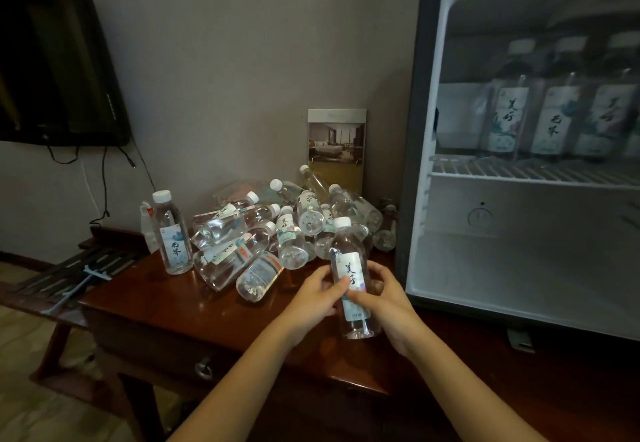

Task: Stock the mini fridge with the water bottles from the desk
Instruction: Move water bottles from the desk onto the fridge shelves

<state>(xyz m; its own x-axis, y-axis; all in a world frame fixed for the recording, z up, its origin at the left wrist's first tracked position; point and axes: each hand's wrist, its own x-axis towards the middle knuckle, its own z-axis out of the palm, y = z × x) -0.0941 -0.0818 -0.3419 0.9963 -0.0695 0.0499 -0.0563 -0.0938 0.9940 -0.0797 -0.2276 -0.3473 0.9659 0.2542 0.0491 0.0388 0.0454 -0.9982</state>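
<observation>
Gripping the bottle upright, left hand and right hand fingers curl round it; aim beside the shelf row.

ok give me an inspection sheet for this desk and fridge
surface: glossy wooden desk
job's things: held bottle upright; pile of bottles lying on the desk; standing bottle at its left; three shelf bottles in the open fridge
clutter: photo card leaning behind the pile
hands: left hand and right hand both grip the held bottle
cables: black cables hang below the tv
surroundings: slatted rack left of the desk
</observation>
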